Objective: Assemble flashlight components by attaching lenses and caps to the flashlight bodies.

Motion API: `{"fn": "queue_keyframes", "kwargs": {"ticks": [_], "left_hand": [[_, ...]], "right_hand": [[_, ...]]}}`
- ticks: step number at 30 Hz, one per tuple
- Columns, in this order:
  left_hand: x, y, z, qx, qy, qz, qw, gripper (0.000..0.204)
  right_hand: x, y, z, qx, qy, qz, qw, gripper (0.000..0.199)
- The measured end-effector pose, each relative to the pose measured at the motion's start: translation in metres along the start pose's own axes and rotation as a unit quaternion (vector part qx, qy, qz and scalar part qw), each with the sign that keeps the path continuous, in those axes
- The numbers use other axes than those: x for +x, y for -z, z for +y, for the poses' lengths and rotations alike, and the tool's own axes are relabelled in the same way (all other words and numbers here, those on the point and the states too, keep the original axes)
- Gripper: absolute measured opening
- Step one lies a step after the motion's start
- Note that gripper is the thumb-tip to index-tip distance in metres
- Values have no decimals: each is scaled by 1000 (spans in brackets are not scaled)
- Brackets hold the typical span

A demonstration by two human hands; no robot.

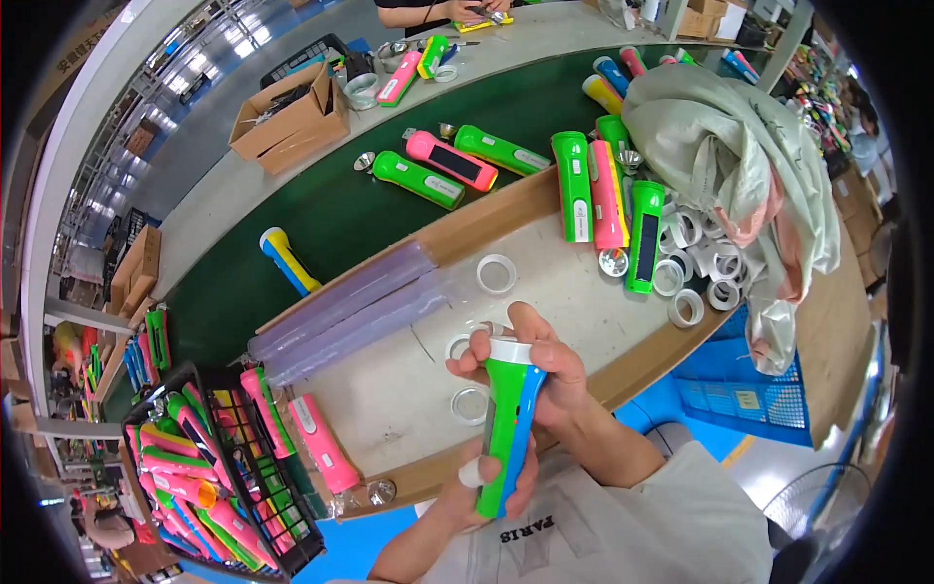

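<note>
A green and blue flashlight (pixel 506 419) stands tilted in front of me, its wide head uppermost. Low on its body, my left hand (pixel 477 492) is closed around it, with a white wrap on one finger. My right hand (pixel 550 365) is closed at the head, thumb and fingers gripping a white ring (pixel 510 351) that sits on the rim. Just beyond, loose rings lie on the white work surface (pixel 399 389), among them one clear ring (pixel 470 405) and one white ring (pixel 496 274). The lens end is hidden by the ring and fingers.
Green and pink flashlights (pixel 595 190) and a pile of white rings (pixel 700 253) lie at right beside a pale sack (pixel 730 146). A black crate (pixel 292 526) of flashlights stands at left. Beyond the cardboard edge runs a green belt (pixel 360 219); a co-worker's hands (pixel 467 12) are at the far side.
</note>
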State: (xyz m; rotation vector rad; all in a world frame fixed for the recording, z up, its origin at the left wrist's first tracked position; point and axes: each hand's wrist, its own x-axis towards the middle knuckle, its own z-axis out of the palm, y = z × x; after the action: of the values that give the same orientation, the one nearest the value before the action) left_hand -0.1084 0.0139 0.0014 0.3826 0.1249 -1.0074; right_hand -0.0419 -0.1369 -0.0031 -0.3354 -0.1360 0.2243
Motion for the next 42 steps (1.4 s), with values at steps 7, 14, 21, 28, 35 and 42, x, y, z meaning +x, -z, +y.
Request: {"fn": "queue_keyframes", "kwargs": {"ticks": [7,14,21,28,35,42], "left_hand": [[25,43,1,523,-180,217,804,37],[28,26,22,255,-66,154,952,37],[21,15,2,94,-17,28,995,43],[23,17,-24,-237,94,-254,933,58],[10,17,-5,100,-30,-17,994,47],[18,23,30,209,-44,86,973,30]], "right_hand": [[-2,5,-5,-242,42,138,960,21],[15,7,-15,-124,-52,178,975,21],[8,14,-8,-98,6,8,995,30],[13,16,15,151,1,-175,973,29],[-3,4,-2,-93,17,34,995,29],[15,4,-20,-226,-41,87,970,21]]}}
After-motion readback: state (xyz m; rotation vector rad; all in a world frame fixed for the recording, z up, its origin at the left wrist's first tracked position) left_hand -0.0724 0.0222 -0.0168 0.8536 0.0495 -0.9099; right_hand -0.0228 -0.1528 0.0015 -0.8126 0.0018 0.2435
